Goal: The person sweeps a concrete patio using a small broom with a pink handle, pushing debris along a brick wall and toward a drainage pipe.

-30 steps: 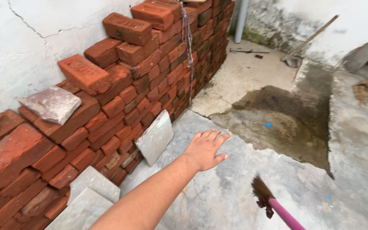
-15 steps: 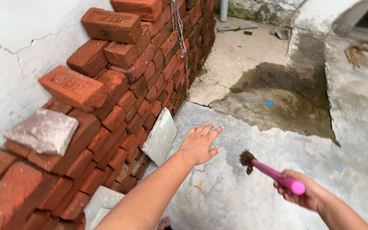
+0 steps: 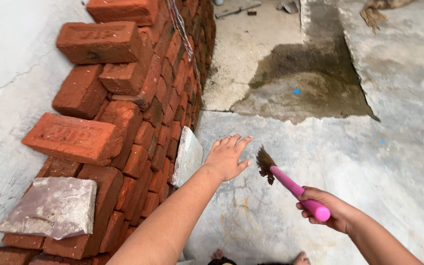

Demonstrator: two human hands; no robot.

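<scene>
The right hand grips a pink brush, bristles aimed up-left toward the brick stack; the left hand spreads open beside it.

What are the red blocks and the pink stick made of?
The red blocks look like fired clay: rough, matte, chipped edges. The pink stick in the right hand looks like smooth plastic, probably, with stiff brown bristles, maybe plant fibre.

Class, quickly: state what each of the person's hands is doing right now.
Left hand: open, fingers spread, holding nothing, stretched out above the concrete floor.
Right hand: closed on the pink handle of a small brush.
</scene>
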